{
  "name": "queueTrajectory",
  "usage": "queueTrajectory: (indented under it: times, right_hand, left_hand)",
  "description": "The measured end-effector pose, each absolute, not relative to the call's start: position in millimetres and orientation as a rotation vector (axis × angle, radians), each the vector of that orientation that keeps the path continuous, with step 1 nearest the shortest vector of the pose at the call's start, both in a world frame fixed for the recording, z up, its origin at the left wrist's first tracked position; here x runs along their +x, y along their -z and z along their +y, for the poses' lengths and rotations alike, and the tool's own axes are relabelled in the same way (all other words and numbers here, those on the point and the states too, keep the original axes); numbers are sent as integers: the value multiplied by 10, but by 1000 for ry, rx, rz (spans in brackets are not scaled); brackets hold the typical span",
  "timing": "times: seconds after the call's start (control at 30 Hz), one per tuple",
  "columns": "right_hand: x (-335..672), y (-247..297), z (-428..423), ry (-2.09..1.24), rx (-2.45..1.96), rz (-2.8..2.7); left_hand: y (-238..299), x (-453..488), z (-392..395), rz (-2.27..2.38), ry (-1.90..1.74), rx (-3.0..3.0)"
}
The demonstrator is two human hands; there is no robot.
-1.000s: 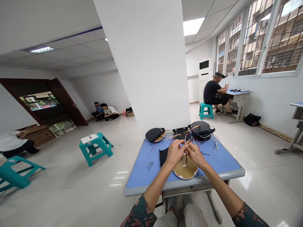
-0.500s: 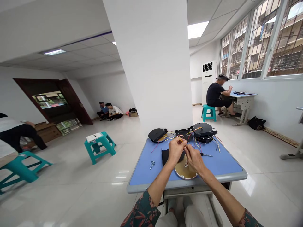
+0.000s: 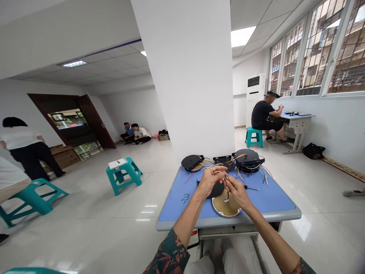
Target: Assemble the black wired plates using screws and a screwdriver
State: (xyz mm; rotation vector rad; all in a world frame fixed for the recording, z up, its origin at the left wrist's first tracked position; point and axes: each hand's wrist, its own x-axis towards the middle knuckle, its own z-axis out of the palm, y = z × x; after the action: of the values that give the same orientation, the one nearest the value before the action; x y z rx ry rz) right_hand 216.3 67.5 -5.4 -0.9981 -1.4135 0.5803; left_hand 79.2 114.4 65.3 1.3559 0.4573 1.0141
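Over the front half of the blue table, my left hand (image 3: 209, 180) pinches thin coloured wires (image 3: 225, 177), yellow and red among them. My right hand (image 3: 237, 192) grips the same wires just beside it, fingertips almost touching. Below the hands lies a round tan plate (image 3: 221, 208) with a light rim. A small white connector (image 3: 226, 200) on short wires rests over that plate. Partly hidden behind my left hand is a black round part (image 3: 217, 191). A screwdriver (image 3: 252, 188) lies just right of my right hand.
Small silvery screws (image 3: 185, 197) lie left on the blue table (image 3: 173, 207). Along its back edge sit a black round unit (image 3: 191, 163), a black bracket (image 3: 223, 161) and stacked black discs (image 3: 248, 156) with loose wires. A white pillar (image 3: 199, 95) stands behind.
The view has shifted slightly, moving the scene right. My left fingers have loosened and spread somewhat around the wires. At far left, a bent-over person now stands more upright.
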Motion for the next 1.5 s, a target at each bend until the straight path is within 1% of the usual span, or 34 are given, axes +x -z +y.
queueTrajectory:
  times: [0.13, 0.3, 0.43, 0.5, 0.67, 0.8, 0.87, 1.07, 1.3, 1.4, 1.5]
  right_hand:
    - [2187, 9, 667, -618, -975, -1450]
    - [2210, -30, 631, -585, -1046, -1508]
    - [2169, -126, 552, -322, -1139, -1537]
    - [2120, -172, 520, -249, -1149, -1524]
    - [1988, -168, 523, -414, -1103, -1353]
    - [1929, -115, 587, -471, -1012, -1240]
    - [1923, -104, 613, -515, -967, -1218]
    - [1965, -160, 594, -779, -836, -1139]
    - [2023, -203, 532, -1033, -758, -1246]
    - [2038, -197, 525, -1054, -751, -1238]
    - [2036, -185, 516, -1003, -776, -1249]
  left_hand:
    - [-660, 771, 1168, 416, -984, 1339]
    - [-618, 838, 1171, 481, -1127, 1317]
    - [-644, 901, 1096, 578, -1205, 1371]
    - [-659, 929, 1045, 625, -1235, 1406]
    - [-609, 993, 978, 730, -1359, 1520]
    - [-528, 1004, 1007, 785, -1417, 1538]
    - [-514, 964, 1028, 734, -1376, 1516]
    - [-596, 716, 1064, 510, -1053, 1605]
    - [-669, 639, 1078, 451, -1111, 1795]
    - [-650, 675, 1085, 461, -1140, 1759]
    - [-614, 730, 1087, 485, -1122, 1678]
